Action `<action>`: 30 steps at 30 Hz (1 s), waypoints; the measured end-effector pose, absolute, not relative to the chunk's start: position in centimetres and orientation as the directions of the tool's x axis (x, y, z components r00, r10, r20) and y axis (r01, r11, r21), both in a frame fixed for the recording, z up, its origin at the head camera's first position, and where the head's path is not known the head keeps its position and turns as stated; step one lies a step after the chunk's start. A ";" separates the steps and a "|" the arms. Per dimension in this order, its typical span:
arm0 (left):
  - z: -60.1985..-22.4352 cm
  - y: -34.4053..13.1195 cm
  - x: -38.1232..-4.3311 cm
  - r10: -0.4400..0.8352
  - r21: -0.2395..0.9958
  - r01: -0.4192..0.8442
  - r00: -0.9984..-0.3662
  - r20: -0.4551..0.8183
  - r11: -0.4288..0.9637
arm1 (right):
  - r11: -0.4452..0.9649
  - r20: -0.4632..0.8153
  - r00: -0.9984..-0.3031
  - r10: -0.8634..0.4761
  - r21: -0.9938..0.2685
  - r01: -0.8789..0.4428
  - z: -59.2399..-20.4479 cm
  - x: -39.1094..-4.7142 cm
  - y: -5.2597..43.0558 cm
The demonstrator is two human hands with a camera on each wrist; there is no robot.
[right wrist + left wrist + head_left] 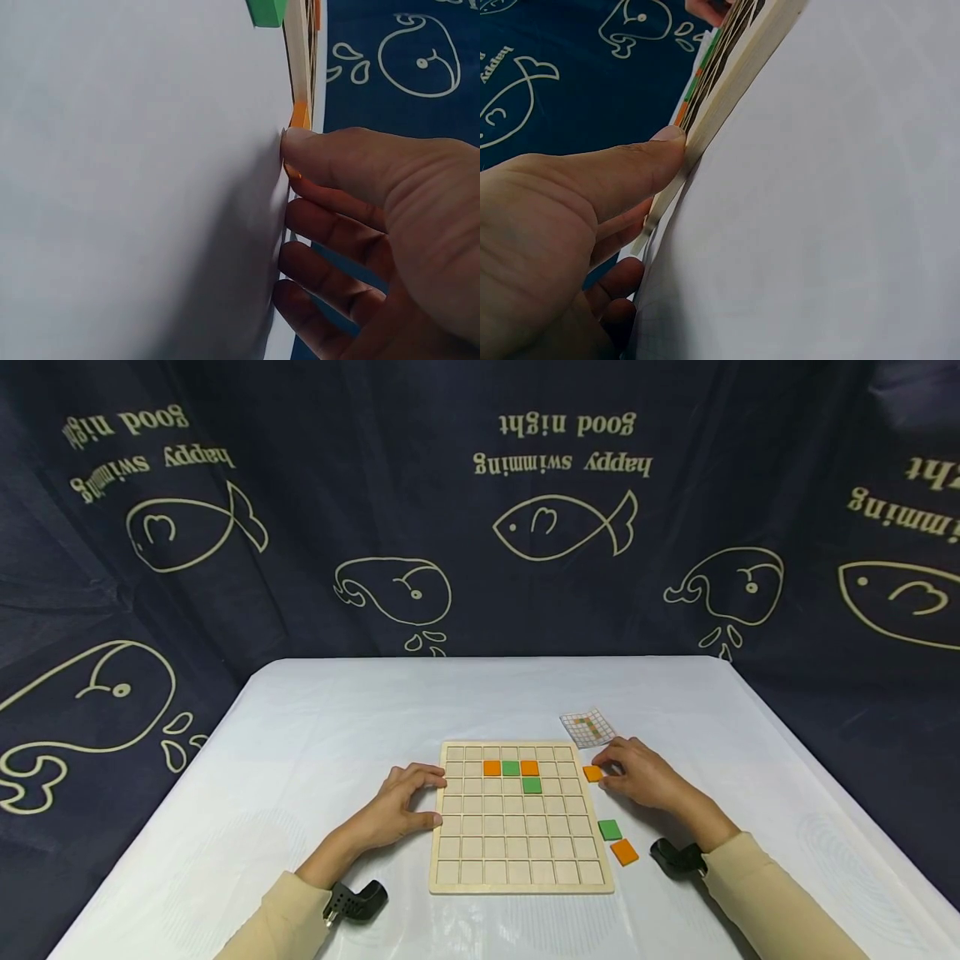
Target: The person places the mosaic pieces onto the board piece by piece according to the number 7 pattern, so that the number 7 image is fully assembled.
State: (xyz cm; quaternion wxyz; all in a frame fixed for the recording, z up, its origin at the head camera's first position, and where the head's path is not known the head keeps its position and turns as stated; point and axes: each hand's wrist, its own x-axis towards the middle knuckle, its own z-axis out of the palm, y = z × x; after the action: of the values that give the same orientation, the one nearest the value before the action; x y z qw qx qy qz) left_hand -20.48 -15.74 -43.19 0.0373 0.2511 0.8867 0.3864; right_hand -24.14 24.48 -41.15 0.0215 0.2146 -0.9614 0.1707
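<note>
Pinching orange tile (592, 774) in right grip (642, 774), just beside right edge of grid board (517, 826), perhaps touching bench (360, 710). Touching board's left edge with spread left grip (393, 807). Counting two orange squares (492, 768), two green squares (532, 786) in cells.

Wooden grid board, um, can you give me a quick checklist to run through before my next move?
1. Left hand at the board: ok, touching its left edge.
2. Right hand has a tile: ok, pinching an orange tile.
3. Held tile over a cell: not ok, it is just outside the right edge.
4. Placed tiles each within one cell: ok, two orange and two green.
5. Loose tiles in sight: ok, a green one and an orange one lie right of the board.
6. Layout matches the printed card: cannot tell, its squares are too small to read surely.
</note>
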 end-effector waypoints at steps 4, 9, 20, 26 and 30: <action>-43.2 -15.8 -20.5 0.477 0.698 0.419 -0.870 0.126 0.580 | 0.858 0.114 -0.915 -0.388 -0.317 -0.403 -41.2 -24.1 24.4; -43.3 -15.8 -20.5 0.478 0.700 0.418 -0.869 0.123 0.580 | 0.866 0.111 -0.923 -0.367 -0.322 -0.383 -41.3 -24.1 24.4; -43.3 -15.8 -20.5 0.475 0.697 0.417 -0.871 0.124 0.583 | 0.860 0.121 -0.924 -0.362 -0.340 -0.381 -41.3 -24.0 24.5; -43.3 -15.8 -20.5 0.476 0.693 0.421 -0.870 0.127 0.586 | 0.862 0.115 -0.931 -0.346 -0.353 -0.364 -41.3 -24.0 24.5; -43.3 -15.7 -20.5 0.476 0.694 0.418 -0.871 0.123 0.586 | 0.865 0.110 -0.934 -0.339 -0.354 -0.356 -41.2 -23.8 24.6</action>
State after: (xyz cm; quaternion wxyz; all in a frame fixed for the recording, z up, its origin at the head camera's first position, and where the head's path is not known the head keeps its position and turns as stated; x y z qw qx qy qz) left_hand -20.53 -15.74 -43.27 0.0378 0.2513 0.8897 0.3793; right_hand -23.83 24.55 -41.18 0.0219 0.1800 -0.9654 0.1876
